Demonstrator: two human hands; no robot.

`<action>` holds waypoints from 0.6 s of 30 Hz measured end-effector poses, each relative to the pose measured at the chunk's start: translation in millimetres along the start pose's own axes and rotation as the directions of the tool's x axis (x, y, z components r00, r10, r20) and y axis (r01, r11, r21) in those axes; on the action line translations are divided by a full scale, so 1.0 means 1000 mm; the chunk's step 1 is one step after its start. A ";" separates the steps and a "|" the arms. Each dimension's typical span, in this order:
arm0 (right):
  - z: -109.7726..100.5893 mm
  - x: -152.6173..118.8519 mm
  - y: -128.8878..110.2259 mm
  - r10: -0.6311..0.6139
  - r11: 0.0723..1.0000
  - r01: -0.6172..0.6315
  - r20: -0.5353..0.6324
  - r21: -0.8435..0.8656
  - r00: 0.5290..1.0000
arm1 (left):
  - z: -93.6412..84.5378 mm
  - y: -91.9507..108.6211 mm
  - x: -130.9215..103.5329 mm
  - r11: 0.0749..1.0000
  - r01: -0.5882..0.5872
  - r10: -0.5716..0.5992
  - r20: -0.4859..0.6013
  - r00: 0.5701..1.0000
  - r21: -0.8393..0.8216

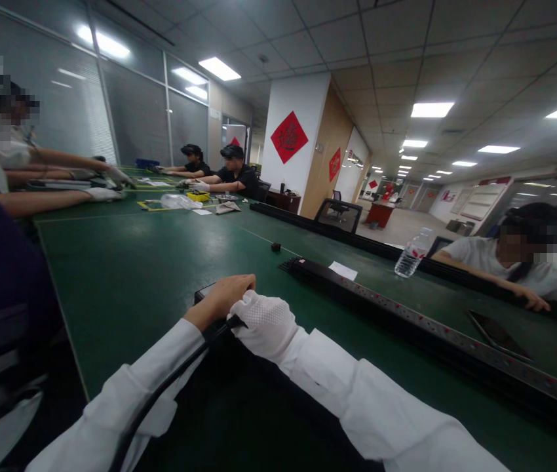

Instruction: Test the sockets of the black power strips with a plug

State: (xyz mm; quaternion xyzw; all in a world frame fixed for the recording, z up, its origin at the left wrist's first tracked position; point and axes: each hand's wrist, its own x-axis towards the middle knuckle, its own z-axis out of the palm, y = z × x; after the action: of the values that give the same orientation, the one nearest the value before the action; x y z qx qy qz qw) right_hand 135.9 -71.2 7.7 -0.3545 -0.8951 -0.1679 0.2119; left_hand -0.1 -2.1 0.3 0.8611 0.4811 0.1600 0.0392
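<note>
My bare left hand [222, 300] rests at the near edge of the green table [135, 262], its fingers bent over a dark box-like object [200, 294] that shows only at its left corner. Touching it on the right is my right hand [265, 321] in a white dotted glove, its fingers curled; whatever they hold is hidden. A black cable [175, 377] runs up along my left sleeve and ends beside the glove. Beyond my hands a small dark block [276, 247] lies on the table.
Long black strips [386, 305] extend to the right, near white paper [343, 270], a water bottle [412, 254] and a dark flat device [497, 334]. People sit right and at the far end; others reach in from the left. Plastic bags [180, 201] lie farther off.
</note>
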 end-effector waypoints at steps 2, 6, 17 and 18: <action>-0.002 0.000 -0.001 -0.028 0.999 0.028 0.000 -0.045 1.000 | 0.001 -0.001 0.002 1.000 -0.003 0.003 -0.003 1.000 0.007; -0.022 0.006 -0.002 -0.027 0.984 0.016 -0.056 -0.180 0.998 | 0.001 -0.003 0.002 1.000 0.017 -0.017 -0.007 1.000 -0.001; -0.183 -0.050 0.054 0.175 0.807 -0.298 -0.277 -0.509 0.945 | -0.001 0.008 -0.003 0.999 -0.053 0.054 -0.120 0.991 0.014; -0.204 -0.070 0.062 0.241 0.780 -0.366 -0.296 -0.508 0.924 | -0.001 0.009 -0.003 0.998 -0.060 0.061 -0.122 0.991 0.013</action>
State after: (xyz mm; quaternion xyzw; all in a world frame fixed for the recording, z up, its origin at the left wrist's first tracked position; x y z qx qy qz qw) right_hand 278.7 -159.8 155.8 -0.5203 -0.7099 -0.4209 0.2197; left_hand 5.3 -8.9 2.5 0.8639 0.4572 0.2114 0.0006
